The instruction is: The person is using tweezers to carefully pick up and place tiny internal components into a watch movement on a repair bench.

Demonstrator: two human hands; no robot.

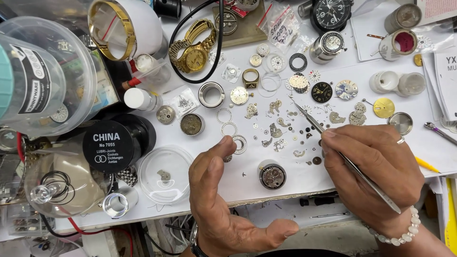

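My right hand [376,166] holds slim metal tweezers [309,117] whose tips point up-left among several small loose watch parts [278,131] on the white bench top. My left hand [214,190] hovers near the bench's front edge, thumb and forefinger pinched near a small toothed ring [239,144]; whether it grips anything I cannot tell. A round watch movement in its holder [272,176] lies between the two hands. A black watch dial [322,92] and a pale patterned dial [346,89] lie beyond the tweezers' tips.
A gold wristwatch [194,52] lies at the back. A black round tin [114,143], a clear dish [164,173] and a glass dome [62,185] stand left. Small metal canisters [397,83], a gold disc [383,107] and papers [445,76] lie right.
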